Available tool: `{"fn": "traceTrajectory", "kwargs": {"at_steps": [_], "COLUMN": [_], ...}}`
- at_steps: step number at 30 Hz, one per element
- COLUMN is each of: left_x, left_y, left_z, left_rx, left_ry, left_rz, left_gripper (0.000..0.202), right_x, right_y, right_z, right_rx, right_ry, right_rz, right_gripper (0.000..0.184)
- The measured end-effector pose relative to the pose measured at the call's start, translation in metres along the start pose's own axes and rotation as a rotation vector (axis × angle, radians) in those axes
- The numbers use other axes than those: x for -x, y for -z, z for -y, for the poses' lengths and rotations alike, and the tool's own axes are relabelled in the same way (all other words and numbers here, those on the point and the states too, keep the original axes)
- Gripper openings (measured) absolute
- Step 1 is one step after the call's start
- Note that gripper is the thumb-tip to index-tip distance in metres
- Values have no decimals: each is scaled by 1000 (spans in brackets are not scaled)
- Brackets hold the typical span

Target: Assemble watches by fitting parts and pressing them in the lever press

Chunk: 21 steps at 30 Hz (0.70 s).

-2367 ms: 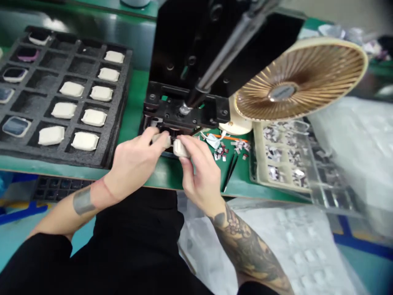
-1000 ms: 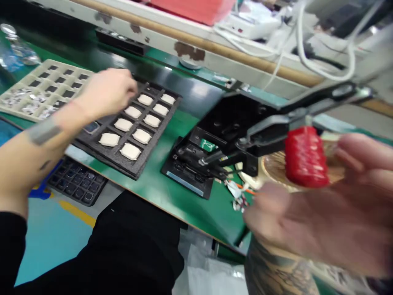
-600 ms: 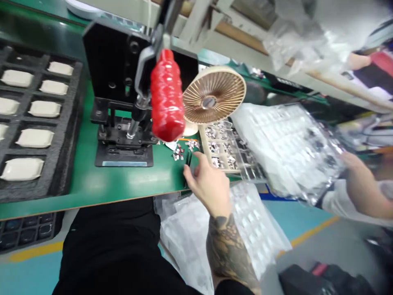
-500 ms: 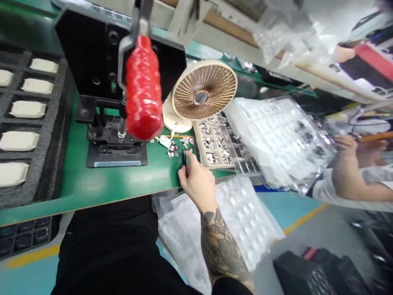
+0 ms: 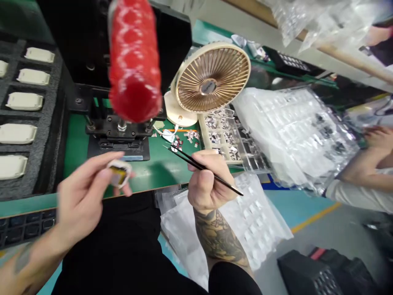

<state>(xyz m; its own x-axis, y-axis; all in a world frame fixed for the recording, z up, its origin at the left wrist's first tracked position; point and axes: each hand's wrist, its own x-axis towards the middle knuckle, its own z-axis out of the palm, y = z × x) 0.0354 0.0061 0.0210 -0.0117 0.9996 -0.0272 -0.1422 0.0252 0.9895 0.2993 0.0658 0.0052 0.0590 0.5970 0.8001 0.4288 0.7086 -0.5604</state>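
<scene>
Between thumb and fingers, my left hand (image 5: 89, 190) holds a small white plastic housing (image 5: 120, 173) with a yellow and grey inside, a little blurred, over the green bench's front edge. My right hand (image 5: 210, 178) is closed around black tweezers (image 5: 204, 167), their tips pointing up and left. Those tips are close to a scatter of small flat parts (image 5: 177, 143) on the bench; whether they grip one is too small to tell. Above my left hand is a black hand press (image 5: 119, 135) with a red handle (image 5: 135, 61).
A cream fan (image 5: 213, 78) stands behind the loose parts. Beside it sits a compartment box (image 5: 225, 157) with small pieces. On the left, a dark foam tray (image 5: 46, 135) holds several white housings. Bagged clear trays (image 5: 285, 135) lie at right, near another person's arm (image 5: 365, 164).
My left hand has come into view with the white housing. My right hand has lifted off the bench, and its tweezers now show at full length. The camera view has shifted slightly.
</scene>
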Motion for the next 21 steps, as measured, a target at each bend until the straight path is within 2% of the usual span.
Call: {"fn": "traceTrajectory", "kwargs": {"at_steps": [3, 6, 11, 16, 18, 21], "left_x": [-27, -35, -25, -26, -26, -26], "left_y": [-28, -40, -36, -34, -34, -35], "left_z": [31, 43, 42, 44, 45, 45], "left_rx": [142, 149, 100, 88, 89, 110], "left_ry": [64, 50, 61, 38, 35, 33], "left_rz": [49, -3, 22, 46, 51, 57], "left_gripper": [43, 43, 42, 40, 40, 39], "right_x": [2, 12, 27, 29, 28, 27], "right_y": [-13, -18, -23, -30, -32, -35], "right_z": [11, 15, 13, 13, 13, 13], "right_rx": [-133, -218, -245, -241, -281, -366], "right_ry": [-105, -245, -285, -356, -416, -582], "right_rz": [104, 199, 225, 207, 194, 158], "right_gripper": [25, 25, 27, 19, 16, 11]}}
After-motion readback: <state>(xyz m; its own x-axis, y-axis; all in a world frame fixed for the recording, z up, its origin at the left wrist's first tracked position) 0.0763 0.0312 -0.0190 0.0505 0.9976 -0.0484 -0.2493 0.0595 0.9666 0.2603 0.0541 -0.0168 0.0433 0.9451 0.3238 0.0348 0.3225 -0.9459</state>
